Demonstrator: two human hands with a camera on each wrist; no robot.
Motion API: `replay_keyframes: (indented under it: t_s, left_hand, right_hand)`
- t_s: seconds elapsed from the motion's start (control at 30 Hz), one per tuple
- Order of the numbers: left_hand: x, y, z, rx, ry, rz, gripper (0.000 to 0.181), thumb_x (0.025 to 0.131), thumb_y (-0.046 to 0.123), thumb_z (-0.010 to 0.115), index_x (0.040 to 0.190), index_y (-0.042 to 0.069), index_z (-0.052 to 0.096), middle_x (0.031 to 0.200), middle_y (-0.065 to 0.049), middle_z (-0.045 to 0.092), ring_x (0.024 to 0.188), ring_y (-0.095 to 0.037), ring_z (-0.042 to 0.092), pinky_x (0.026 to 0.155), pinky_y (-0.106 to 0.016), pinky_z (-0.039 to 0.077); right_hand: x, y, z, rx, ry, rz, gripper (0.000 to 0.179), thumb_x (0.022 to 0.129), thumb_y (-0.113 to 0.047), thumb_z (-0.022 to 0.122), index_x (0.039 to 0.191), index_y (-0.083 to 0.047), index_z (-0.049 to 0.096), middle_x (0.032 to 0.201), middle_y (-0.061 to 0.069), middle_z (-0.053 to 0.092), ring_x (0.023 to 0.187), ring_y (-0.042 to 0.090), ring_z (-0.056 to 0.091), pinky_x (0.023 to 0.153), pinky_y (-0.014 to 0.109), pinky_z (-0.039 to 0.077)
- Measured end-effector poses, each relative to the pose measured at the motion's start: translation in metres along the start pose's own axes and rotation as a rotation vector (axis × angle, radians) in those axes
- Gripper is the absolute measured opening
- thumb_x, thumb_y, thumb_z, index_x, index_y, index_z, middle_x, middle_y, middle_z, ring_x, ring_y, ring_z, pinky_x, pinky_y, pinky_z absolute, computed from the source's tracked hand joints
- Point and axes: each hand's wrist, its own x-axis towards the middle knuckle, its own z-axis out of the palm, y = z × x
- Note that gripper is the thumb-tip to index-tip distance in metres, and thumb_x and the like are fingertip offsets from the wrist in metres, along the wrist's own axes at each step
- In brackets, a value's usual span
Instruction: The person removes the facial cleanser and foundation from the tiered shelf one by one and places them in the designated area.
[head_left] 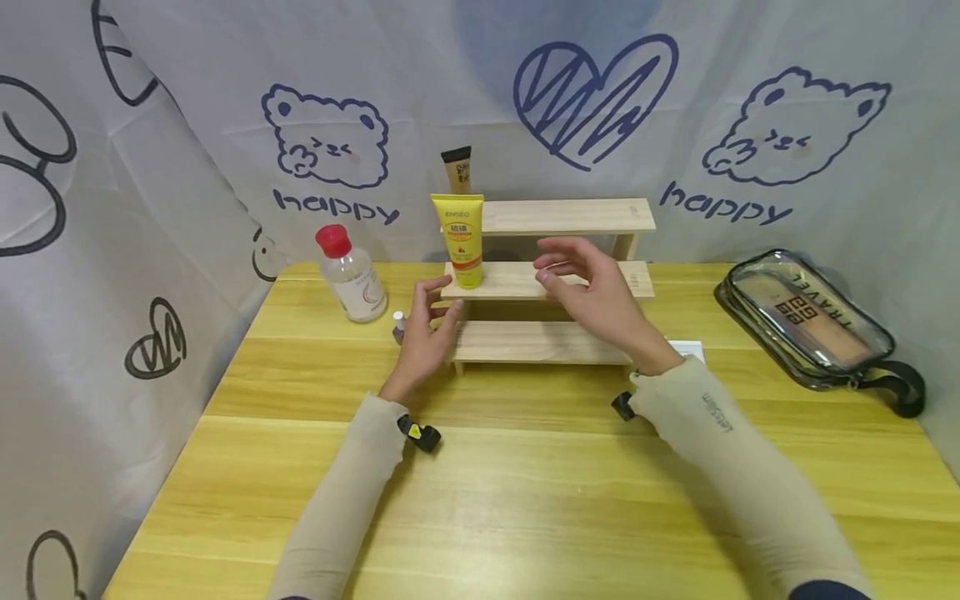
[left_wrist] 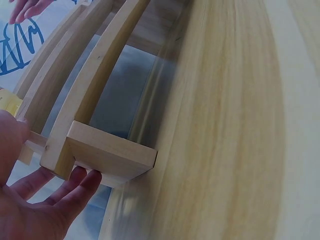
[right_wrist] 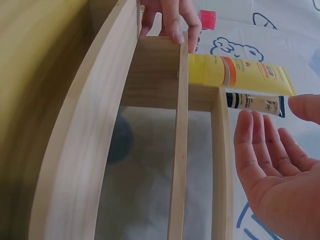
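A three-tier wooden display shelf stands at the back of the table. My left hand touches its left end; in the left wrist view the fingers lie extended against the side, by the lower board. On the middle tier's left end a yellow squeeze tube stands upright on its cap. Behind it, a beige tube with a black end stands at the top tier's left. My right hand holds nothing and hovers over the middle tier's right part, fingers gently bent and thumb apart.
Left of the shelf are a clear bottle with a red cap and a small white-capped bottle, partly behind my left hand. A clear travel pouch with a black strap lies at right. A white item shows behind my right wrist.
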Motion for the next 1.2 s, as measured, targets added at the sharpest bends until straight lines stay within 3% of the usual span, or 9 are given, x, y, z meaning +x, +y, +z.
replay_keyframes:
  t_s: [0.27, 0.4, 0.7, 1.2]
  left_hand:
    - [0.001, 0.0, 0.003, -0.027, 0.005, -0.005, 0.045, 0.113, 0.006, 0.056, 0.155, 0.0, 0.039, 0.168, -0.023, 0.045, 0.137, -0.052, 0.056, 0.114, -0.066, 0.049]
    - [0.0, -0.002, 0.001, -0.019, 0.009, 0.008, 0.044, 0.113, 0.01, 0.059, 0.153, 0.004, 0.041, 0.165, -0.017, 0.048, 0.136, -0.047, 0.058, 0.113, -0.062, 0.051]
    - [0.001, -0.002, 0.0, 0.012, 0.001, 0.024, 0.043, 0.113, 0.016, 0.06, 0.152, 0.009, 0.043, 0.164, -0.011, 0.051, 0.136, -0.039, 0.06, 0.113, -0.056, 0.053]
    - [-0.001, 0.001, -0.002, 0.039, -0.014, 0.018, 0.045, 0.114, 0.017, 0.059, 0.154, 0.008, 0.04, 0.166, -0.014, 0.048, 0.136, -0.04, 0.061, 0.113, -0.057, 0.055]
  right_hand:
    - [0.015, -0.006, 0.018, 0.028, -0.009, 0.018, 0.044, 0.106, -0.008, 0.071, 0.149, -0.006, 0.06, 0.137, 0.021, 0.07, 0.12, 0.027, 0.069, 0.091, 0.03, 0.066]
    - [0.022, -0.007, 0.026, 0.02, -0.012, 0.019, 0.045, 0.105, -0.009, 0.072, 0.148, -0.005, 0.06, 0.137, 0.018, 0.071, 0.123, 0.029, 0.069, 0.096, 0.03, 0.065]
    - [0.036, -0.005, 0.039, 0.01, -0.005, 0.01, 0.051, 0.103, -0.014, 0.077, 0.149, -0.005, 0.059, 0.144, 0.021, 0.066, 0.132, 0.035, 0.067, 0.113, 0.05, 0.059]
    - [0.048, -0.001, 0.054, 0.068, -0.014, 0.011, 0.065, 0.097, -0.011, 0.084, 0.154, -0.006, 0.054, 0.155, 0.016, 0.06, 0.145, 0.036, 0.058, 0.117, 0.048, 0.056]
